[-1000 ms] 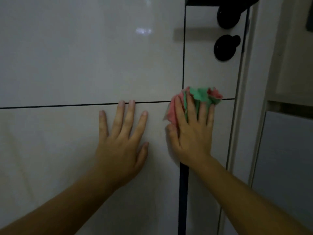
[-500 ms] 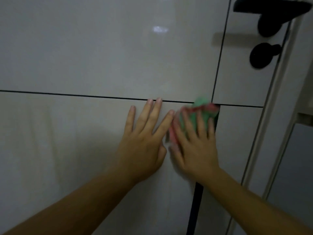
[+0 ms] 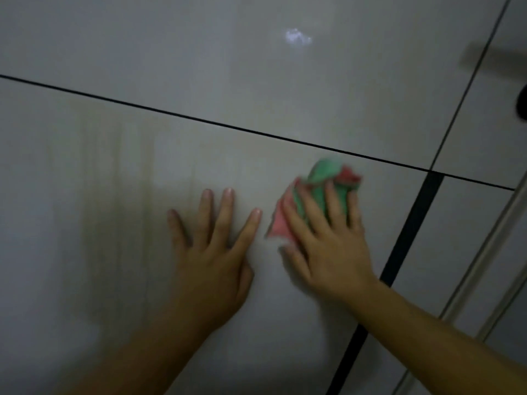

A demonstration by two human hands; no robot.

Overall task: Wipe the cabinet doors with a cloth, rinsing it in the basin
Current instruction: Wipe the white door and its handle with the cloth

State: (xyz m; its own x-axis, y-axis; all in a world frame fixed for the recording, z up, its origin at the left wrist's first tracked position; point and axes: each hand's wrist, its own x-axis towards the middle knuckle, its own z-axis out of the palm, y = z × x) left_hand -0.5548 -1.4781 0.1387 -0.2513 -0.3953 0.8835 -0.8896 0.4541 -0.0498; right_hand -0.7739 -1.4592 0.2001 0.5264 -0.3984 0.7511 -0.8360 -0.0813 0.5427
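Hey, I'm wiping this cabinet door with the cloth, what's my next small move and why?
Probably draw the cloth straight down the lower door. Your right hand presses it just under the horizontal seam, and your left hand lies flat close beside it, blocking a leftward stroke.

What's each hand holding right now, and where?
Right hand presses the bunched cloth against the cabinet door, fingers spread over its lower part; no clear grip. Left hand lies flat on the door, holding nothing.
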